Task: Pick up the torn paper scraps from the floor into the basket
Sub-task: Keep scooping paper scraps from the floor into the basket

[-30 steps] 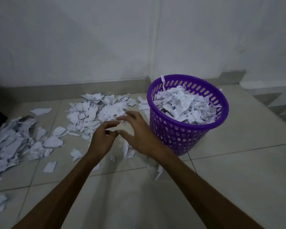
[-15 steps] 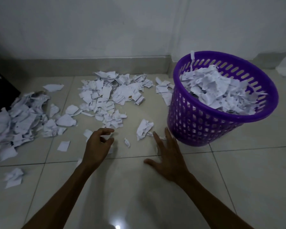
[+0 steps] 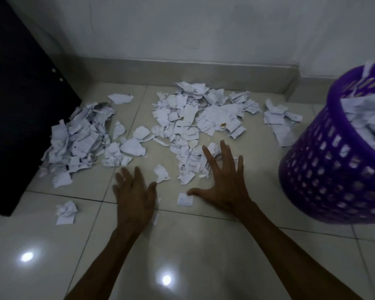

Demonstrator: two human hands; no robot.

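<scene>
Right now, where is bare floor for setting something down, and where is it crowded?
Bare: the near tiles around both forearms, and floor between the right hand and purple basket. Crowded: the centre scrap pile and left scrap pile by the dark cabinet.

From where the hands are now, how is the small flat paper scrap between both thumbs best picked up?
Pinch the small flat scrap at its upper edge, coming from above with the right hand, whose thumb is already beside it. It lies flat on the tile, so slide the fingers under one edge.
</scene>
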